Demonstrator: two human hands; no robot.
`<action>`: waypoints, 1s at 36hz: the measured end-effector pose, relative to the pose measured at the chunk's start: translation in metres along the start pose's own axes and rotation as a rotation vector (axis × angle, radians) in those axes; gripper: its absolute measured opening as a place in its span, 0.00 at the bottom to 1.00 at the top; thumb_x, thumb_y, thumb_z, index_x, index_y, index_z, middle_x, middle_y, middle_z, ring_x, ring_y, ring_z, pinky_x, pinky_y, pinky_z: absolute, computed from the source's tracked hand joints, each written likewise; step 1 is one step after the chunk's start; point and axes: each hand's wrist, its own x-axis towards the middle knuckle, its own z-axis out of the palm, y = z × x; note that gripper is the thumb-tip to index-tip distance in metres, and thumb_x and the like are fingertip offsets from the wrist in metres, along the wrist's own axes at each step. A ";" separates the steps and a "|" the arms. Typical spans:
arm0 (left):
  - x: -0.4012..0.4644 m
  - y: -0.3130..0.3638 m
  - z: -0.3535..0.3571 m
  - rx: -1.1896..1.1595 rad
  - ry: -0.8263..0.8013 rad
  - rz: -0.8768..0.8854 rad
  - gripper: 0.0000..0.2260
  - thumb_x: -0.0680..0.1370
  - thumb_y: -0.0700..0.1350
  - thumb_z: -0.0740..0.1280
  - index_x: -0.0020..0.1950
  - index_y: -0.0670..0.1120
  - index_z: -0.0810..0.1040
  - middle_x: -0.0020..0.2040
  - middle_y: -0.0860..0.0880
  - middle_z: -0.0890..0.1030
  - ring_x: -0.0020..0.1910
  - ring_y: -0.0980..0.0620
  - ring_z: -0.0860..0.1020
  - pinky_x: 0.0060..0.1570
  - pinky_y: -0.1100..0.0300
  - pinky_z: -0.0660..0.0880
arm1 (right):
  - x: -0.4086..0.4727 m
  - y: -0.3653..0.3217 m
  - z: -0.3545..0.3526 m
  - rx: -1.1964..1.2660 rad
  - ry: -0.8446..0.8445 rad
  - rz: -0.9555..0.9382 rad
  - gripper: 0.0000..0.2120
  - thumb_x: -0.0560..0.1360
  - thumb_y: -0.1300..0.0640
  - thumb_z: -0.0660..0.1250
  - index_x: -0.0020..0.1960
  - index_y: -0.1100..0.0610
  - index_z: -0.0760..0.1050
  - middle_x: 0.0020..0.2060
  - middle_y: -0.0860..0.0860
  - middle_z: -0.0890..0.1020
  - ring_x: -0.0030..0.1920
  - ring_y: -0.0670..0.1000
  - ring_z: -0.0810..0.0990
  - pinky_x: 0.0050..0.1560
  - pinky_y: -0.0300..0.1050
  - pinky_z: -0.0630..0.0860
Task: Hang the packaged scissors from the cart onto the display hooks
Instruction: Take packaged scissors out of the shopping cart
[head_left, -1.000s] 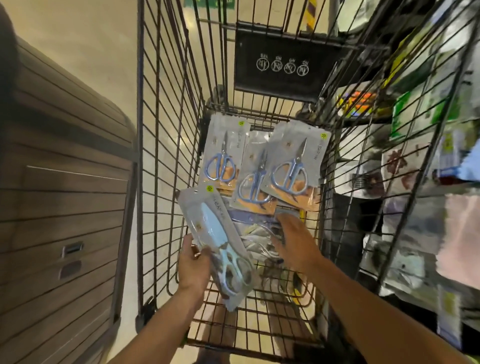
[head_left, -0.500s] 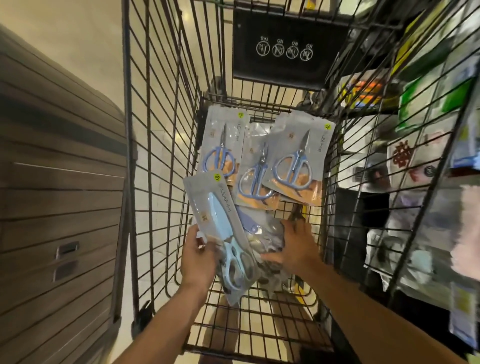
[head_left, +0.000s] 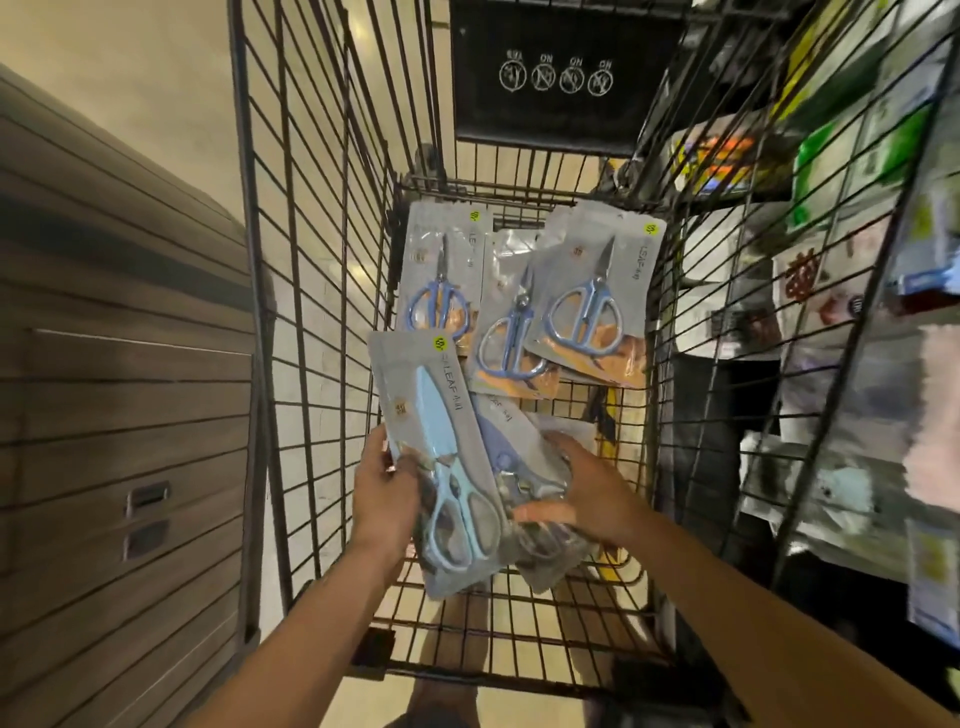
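Inside the cart (head_left: 322, 312), my left hand (head_left: 384, 493) grips the light-blue packaged scissors (head_left: 441, 467), lifted for hanging; my right hand (head_left: 587, 493) clasps another pack (head_left: 524, 467) beside it.

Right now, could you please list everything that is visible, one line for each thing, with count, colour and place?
wire cart: one, black, centre.
small scissors packs: three visible, blue handles, grey packs, overlapping at the cart's far end.
large scissors pack: one, light blue scissors, grey pack, held in the cart.
darker scissors pack: at least one, bluish, partly hidden behind it.
black sign: one, white symbols, far cart wall.
slatted panel: brown, left.
shelved goods: many, mixed colours, blurred, right.
left hand: grips the large pack.
right hand: holds the darker pack.
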 end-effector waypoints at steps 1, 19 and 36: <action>-0.002 0.003 -0.002 0.007 -0.007 0.007 0.15 0.85 0.37 0.59 0.66 0.53 0.75 0.53 0.48 0.83 0.47 0.53 0.83 0.43 0.58 0.80 | -0.003 -0.002 -0.002 0.019 -0.005 -0.002 0.43 0.61 0.50 0.85 0.70 0.43 0.67 0.59 0.34 0.74 0.57 0.40 0.75 0.54 0.29 0.70; -0.083 0.094 -0.042 0.197 -0.159 0.212 0.15 0.85 0.36 0.59 0.66 0.52 0.73 0.58 0.47 0.82 0.54 0.50 0.82 0.54 0.54 0.81 | -0.112 -0.035 -0.042 -0.034 -0.030 0.056 0.58 0.55 0.35 0.83 0.78 0.53 0.63 0.72 0.52 0.73 0.69 0.55 0.74 0.68 0.56 0.74; -0.180 0.175 -0.082 0.152 -0.253 0.451 0.18 0.84 0.36 0.60 0.72 0.51 0.70 0.54 0.54 0.82 0.53 0.54 0.83 0.50 0.63 0.80 | -0.285 -0.104 -0.055 0.267 0.463 -0.193 0.34 0.69 0.54 0.81 0.68 0.40 0.68 0.61 0.36 0.76 0.61 0.45 0.77 0.61 0.42 0.73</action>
